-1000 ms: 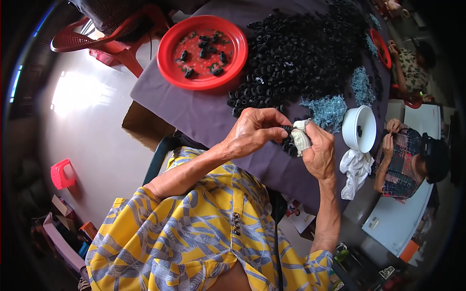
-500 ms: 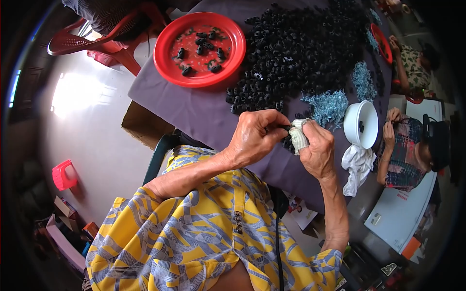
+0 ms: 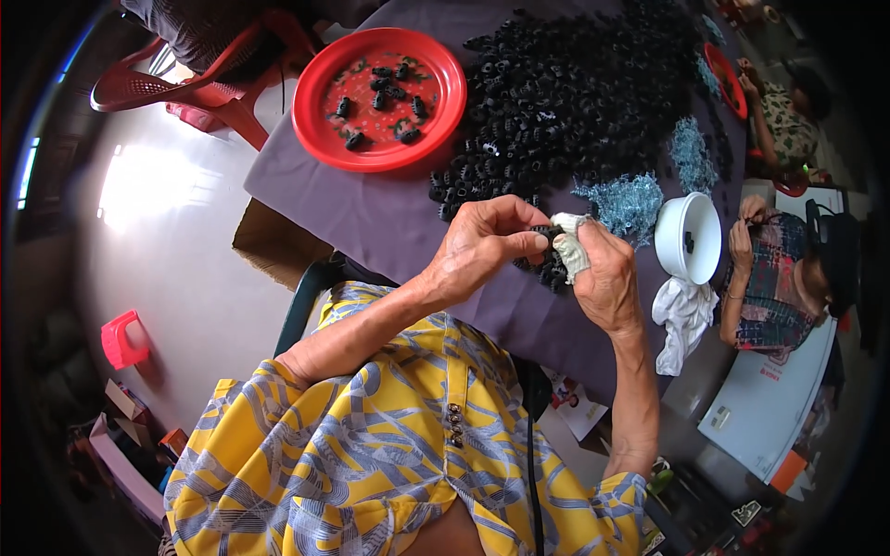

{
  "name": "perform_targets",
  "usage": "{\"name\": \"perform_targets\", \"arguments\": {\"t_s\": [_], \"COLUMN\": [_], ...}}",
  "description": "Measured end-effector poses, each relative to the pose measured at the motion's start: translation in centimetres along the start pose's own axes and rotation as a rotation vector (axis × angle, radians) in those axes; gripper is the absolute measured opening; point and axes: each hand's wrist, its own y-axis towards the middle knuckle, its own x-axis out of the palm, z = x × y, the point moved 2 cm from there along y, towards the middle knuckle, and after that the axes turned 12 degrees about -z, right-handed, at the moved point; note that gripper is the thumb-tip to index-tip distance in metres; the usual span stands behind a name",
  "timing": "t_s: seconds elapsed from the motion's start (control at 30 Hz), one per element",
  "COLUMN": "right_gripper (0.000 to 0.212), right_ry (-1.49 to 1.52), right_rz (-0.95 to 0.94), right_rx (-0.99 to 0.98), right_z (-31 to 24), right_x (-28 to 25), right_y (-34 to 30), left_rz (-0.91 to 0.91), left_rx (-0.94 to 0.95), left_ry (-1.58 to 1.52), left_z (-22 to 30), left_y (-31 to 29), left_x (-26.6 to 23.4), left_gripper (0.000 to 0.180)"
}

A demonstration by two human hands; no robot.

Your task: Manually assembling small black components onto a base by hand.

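My left hand [image 3: 477,252] pinches a small black ribbed piece [image 3: 547,238] between thumb and forefinger, over the near edge of the table. Facing it, my right hand [image 3: 607,278] is closed against the same piece, with a cream cloth covering [image 3: 570,243] at its fingertips. More black pieces [image 3: 553,274] lie just below the fingertips. Beyond the hands spreads a large heap of similar black pieces [image 3: 565,111]. A red round tray [image 3: 450,93] with several of them sits at the far left.
Light-blue curly shavings [image 3: 626,206] lie beside the heap. To the right stand a white bowl [image 3: 672,243] and a crumpled white cloth [image 3: 684,320]. A purple cloth [image 3: 324,199] covers the table. Another person [image 3: 774,278] works at the right; a red chair [image 3: 176,88] stands far left.
My left thumb and fingers have shifted on the black piece, which shows more plainly now. My right hand has turned slightly, staying close to the left.
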Motion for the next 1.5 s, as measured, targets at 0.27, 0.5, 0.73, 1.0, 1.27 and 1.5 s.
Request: {"name": "perform_targets", "arguments": {"t_s": [0.27,0.5,0.73,1.0,1.27,1.5], "right_gripper": [0.021,0.042,0.050,0.046,0.046,0.048], "right_ry": [0.060,-0.065,-0.313,-0.177,-0.085,-0.014], "right_rz": [0.022,0.105,0.264,0.294,0.272,0.290], "right_rx": [0.111,0.011,-0.054,-0.003,0.048,0.054], "right_z": [0.2,0.5,-0.2,-0.2,0.1,-0.1], "right_x": [0.4,1.6,2.6,2.7,3.4,3.3], "right_y": [-0.3,-0.4,0.4,0.0,-0.3,-0.5], "left_rz": [-0.006,0.036,0.017,-0.009,-0.060,-0.133], "left_rx": [-0.002,-0.034,-0.059,-0.107,-0.178,-0.155], "left_ry": [-0.219,-0.253,-0.317,-0.403,-0.474,-0.544], "left_z": [-0.3,-0.6,-0.9,-1.5,-2.1,-2.2], "left_y": [0.2,0.1,0.2,0.3,0.3,0.3], "left_x": [-0.5,-0.5,-0.3,-0.7,-0.2,-0.1], "left_gripper": [0.016,0.014,0.015,0.024,0.026,0.025]}}
